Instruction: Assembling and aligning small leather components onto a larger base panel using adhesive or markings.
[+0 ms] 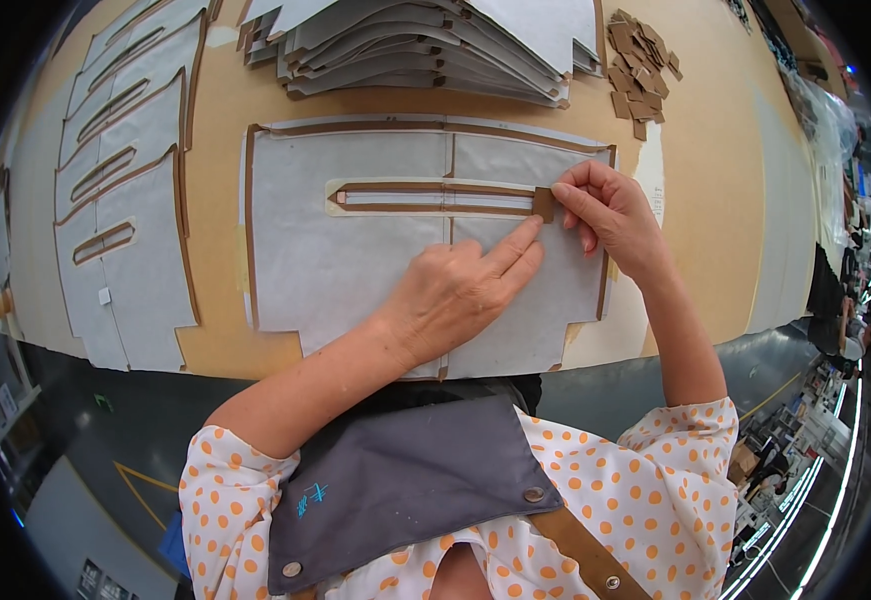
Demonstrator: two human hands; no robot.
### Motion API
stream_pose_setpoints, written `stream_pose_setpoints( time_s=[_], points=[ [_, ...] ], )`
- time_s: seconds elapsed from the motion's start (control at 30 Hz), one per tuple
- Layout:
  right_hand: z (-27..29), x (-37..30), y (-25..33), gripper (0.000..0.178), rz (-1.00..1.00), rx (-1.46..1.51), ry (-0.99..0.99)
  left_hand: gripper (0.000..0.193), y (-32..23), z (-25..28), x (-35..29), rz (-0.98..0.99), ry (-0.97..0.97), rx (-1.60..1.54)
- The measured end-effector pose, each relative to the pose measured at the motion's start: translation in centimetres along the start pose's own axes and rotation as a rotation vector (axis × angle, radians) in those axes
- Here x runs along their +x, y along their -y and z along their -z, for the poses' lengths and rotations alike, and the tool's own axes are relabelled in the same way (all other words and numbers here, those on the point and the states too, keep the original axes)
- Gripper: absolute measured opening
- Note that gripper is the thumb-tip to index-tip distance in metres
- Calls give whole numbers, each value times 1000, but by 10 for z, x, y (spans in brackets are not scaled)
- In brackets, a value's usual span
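On one grey panel (345, 270), right hand (617, 212) pinches one brown tab (543, 206); left hand (463, 285) open, fingertip at its lower edge.

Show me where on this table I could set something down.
The roomiest bare patch of the tan table lies right of the brown pieces and the right hand. A narrower strip runs between the overlapping panels at left and the middle panel. The panel stack crowds the far side; the left hand covers the middle.
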State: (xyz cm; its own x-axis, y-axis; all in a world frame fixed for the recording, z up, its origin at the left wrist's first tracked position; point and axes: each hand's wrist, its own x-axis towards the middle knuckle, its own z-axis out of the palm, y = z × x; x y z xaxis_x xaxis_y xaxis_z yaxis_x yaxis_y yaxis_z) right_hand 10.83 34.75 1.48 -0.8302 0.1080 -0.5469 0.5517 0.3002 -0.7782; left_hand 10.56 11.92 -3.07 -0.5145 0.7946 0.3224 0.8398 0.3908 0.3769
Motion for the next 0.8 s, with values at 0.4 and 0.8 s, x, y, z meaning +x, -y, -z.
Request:
stream_pose_setpoints(
  time_s=[0.4,0.8],
  points=[
    [-4,-1,0,18,18,-14,-37,35,-1,0,0,2,9,10],
    [-7,-1,0,18,24,-51,-71,34,-1,-1,-1,3,3,20]
  ],
)
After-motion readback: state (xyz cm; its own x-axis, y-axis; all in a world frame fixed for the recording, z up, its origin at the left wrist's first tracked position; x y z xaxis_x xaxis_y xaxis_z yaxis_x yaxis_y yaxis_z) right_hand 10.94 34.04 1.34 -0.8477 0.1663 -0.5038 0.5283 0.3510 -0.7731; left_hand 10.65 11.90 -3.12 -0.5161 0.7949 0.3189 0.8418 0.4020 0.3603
